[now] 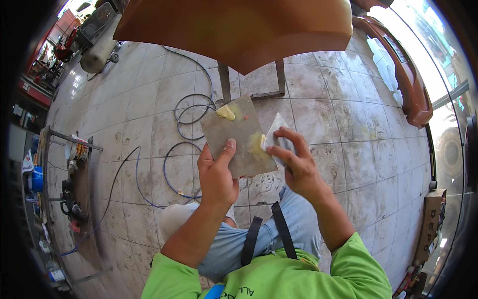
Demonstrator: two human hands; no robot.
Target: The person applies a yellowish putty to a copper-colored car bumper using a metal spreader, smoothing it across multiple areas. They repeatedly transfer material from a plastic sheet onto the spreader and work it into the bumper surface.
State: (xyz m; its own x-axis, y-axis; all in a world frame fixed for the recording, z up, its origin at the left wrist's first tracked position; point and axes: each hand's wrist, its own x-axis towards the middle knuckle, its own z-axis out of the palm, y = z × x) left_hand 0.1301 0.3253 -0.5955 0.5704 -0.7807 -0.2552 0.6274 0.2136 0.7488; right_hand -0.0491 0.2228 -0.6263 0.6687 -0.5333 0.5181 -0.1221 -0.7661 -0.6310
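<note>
My left hand (217,174) grips a square grey mixing plate (231,142) from its near edge, thumb on top and the other fingers mostly hidden underneath. A thick dab of pale yellow putty (226,113) lies near the plate's far left corner, with a small red spot (246,117) beside it. More yellow putty (257,144) is smeared toward the plate's right edge. There my right hand (300,167) pinches a whitish, pointed putty spreader (277,125), its edge against that smear. Both hands are above my knees.
An orange-brown body panel (234,30) rests on a metal stand (269,94) ahead. Looped hose (175,107) crosses the tiled floor. Left are a compressor (94,57) and a cluttered rack (84,144); right, an orange bumper (416,94) and a cardboard box (431,219).
</note>
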